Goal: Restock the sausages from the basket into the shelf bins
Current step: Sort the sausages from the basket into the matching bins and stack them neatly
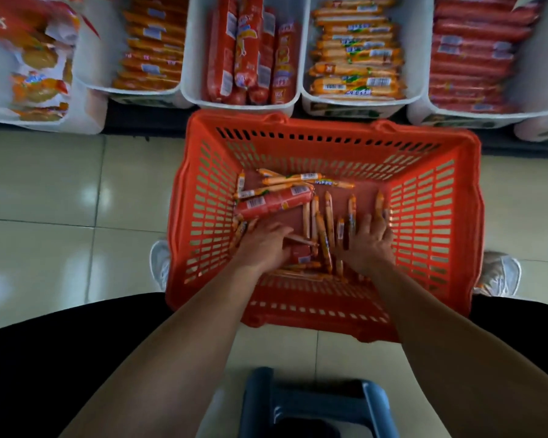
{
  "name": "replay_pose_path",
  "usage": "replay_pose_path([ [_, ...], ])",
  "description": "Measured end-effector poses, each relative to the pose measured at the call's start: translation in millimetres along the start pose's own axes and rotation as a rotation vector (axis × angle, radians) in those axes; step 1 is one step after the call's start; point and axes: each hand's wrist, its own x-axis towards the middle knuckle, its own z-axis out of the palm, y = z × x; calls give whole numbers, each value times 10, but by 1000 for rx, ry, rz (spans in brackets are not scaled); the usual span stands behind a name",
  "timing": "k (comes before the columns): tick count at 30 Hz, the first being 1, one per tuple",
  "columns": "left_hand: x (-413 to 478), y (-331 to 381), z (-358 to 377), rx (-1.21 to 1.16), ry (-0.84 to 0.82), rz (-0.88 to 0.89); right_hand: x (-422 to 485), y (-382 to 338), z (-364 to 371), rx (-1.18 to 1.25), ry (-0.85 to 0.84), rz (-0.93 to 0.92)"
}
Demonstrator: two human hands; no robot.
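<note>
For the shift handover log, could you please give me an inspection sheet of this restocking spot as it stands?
Surface: glossy tiled floor; the orange basket stands on it in front of the shelf.
Job's things: thin sausages and a thick red sausage lie loose in the basket; white shelf bins hold sausages sorted by kind.
Clutter: nothing seen.
Grippers: left hand is down among the thin sausages, fingers hidden, grip unclear; right hand lies spread flat on thin sausages.
Cables: nothing seen.
Surroundings: blue stool at the near edge, a shoe beside the basket, snack packets at the far left.
</note>
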Motion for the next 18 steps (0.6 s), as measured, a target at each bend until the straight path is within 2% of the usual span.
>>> replay_pose_path([
  [4,131,31,108,0,-138,-74,-28,-100,-3,129,90,120],
  [7,187,38,168,24,-142,-97,37,-92,-40,216,135,145],
  [10,242,59,221,-15,-163,-127,101,-12,-57,312,101,137],
  [14,345,99,192,-79,-190,-161,86,15,-43,213,65,19],
  [18,520,134,207,-176,-171,-184,159,-28,-66,189,6,12],
])
